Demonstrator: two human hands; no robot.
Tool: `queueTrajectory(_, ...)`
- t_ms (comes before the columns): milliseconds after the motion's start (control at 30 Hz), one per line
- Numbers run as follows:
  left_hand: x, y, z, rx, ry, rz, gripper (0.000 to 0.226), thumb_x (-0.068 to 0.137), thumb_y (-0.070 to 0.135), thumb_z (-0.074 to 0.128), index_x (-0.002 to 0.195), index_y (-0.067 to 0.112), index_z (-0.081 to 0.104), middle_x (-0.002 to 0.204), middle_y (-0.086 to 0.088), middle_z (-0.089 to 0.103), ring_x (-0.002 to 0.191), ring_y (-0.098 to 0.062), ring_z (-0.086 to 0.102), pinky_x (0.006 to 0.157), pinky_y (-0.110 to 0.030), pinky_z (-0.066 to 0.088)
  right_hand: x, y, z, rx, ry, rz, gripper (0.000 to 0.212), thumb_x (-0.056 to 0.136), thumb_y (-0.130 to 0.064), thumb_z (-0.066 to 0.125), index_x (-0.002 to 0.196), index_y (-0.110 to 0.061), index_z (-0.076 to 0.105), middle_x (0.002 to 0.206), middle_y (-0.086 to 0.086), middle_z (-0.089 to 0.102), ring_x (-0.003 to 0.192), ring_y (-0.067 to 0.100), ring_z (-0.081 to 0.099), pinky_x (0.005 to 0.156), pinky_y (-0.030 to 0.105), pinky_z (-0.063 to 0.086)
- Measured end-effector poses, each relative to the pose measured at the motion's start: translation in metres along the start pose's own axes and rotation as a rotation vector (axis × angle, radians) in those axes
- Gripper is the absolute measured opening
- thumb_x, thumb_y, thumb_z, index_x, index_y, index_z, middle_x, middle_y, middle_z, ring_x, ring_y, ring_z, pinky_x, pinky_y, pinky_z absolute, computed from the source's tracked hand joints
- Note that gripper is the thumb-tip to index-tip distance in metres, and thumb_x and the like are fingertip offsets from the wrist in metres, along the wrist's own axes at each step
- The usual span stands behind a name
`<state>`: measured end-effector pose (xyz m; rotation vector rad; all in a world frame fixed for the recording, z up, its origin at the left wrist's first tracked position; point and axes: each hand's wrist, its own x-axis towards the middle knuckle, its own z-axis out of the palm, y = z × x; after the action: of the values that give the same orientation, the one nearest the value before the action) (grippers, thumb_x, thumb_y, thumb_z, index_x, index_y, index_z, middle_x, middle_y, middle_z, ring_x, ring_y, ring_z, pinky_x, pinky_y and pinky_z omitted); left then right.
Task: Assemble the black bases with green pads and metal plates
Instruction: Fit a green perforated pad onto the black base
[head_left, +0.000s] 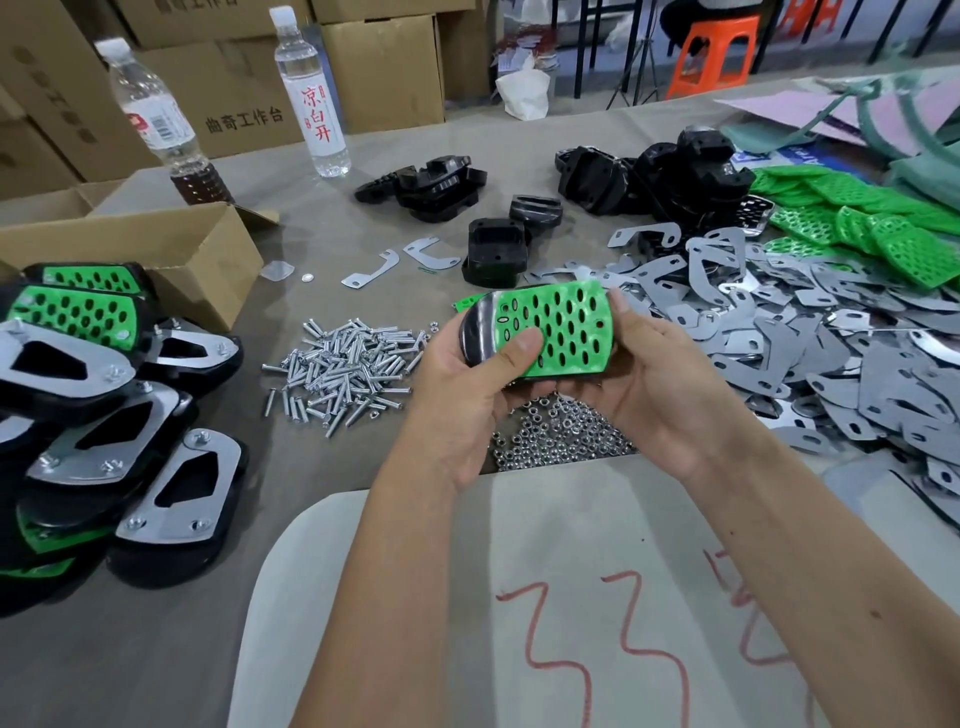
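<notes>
Left hand (467, 395) and right hand (654, 384) both grasp a base (475, 335), thumb pressing the pad (556, 327) flat to seat it; plates (779, 332) wait toward the surface's right edge.

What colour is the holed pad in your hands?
Bright green pad, with dark oval holes; the head view shows it.

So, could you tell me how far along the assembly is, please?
Done: a stack of finished units at the left. In hand: both hands, left hand and right hand, hold a black base with green pad, no plate visible. Left: loose black bases, green pads, metal plates.
</notes>
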<state>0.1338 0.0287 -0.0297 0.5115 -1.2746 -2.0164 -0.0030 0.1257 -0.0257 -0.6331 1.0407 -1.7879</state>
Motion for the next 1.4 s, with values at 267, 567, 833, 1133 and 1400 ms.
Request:
queueTrajectory(267, 0.003, -0.007, 0.002, 0.133, 0.131, 0.035, 0.031, 0.090, 0.000, 0.073, 0.119, 0.002, 0.063, 0.115, -0.022, 0.073, 0.091, -0.029, 0.075, 0.062, -0.033, 0.060, -0.003, -0.002, 0.003, -0.159, 0.064, -0.057, 0.049, 0.101, -0.037, 0.052, 0.123, 0.004, 0.066, 0.121, 0.024, 0.072, 0.115, 0.040, 0.069, 0.101, 0.059, 0.054)
queueTrajectory(567, 0.005, -0.008, 0.000, 0.031, 0.138, -0.001, 0.029, 0.088, 0.003, 0.075, 0.115, 0.005, 0.067, 0.099, -0.010, 0.077, 0.081, -0.023, 0.075, 0.058, -0.028, 0.056, -0.003, 0.003, 0.003, -0.168, -0.060, -0.108, 0.043, 0.090, -0.011, 0.064, 0.128, 0.008, 0.060, 0.125, 0.027, 0.070, 0.111, 0.036, 0.069, 0.097, 0.047, 0.059)
queueTrajectory(833, 0.007, -0.013, 0.003, 0.149, 0.173, 0.121, 0.032, 0.076, 0.013, 0.079, 0.106, 0.013, 0.068, 0.100, -0.009, 0.075, 0.096, -0.028, 0.071, 0.081, -0.043, 0.061, -0.001, 0.001, 0.005, -0.097, -0.037, -0.078, 0.044, 0.091, -0.016, 0.062, 0.129, 0.006, 0.062, 0.127, 0.025, 0.068, 0.110, 0.028, 0.069, 0.099, 0.042, 0.058)
queueTrajectory(1133, 0.006, -0.014, 0.012, 0.278, 0.281, 0.169, 0.018, 0.072, 0.035, 0.085, 0.085, 0.028, 0.074, 0.081, 0.004, 0.072, 0.076, -0.015, 0.067, 0.059, -0.033, 0.054, 0.001, 0.005, 0.007, -0.148, 0.063, -0.162, 0.034, 0.082, -0.016, 0.073, 0.114, -0.006, 0.071, 0.105, 0.016, 0.073, 0.097, 0.026, 0.067, 0.091, 0.042, 0.057)
queueTrajectory(1400, 0.003, -0.016, 0.021, 0.028, 0.363, 0.114, 0.016, 0.076, 0.011, 0.085, 0.090, 0.015, 0.078, 0.091, -0.007, 0.073, 0.089, -0.029, 0.068, 0.086, -0.059, 0.057, 0.000, 0.005, 0.006, -0.155, 0.042, -0.111, 0.047, 0.086, -0.014, 0.068, 0.126, 0.010, 0.061, 0.111, 0.023, 0.068, 0.100, 0.029, 0.065, 0.091, 0.041, 0.056)
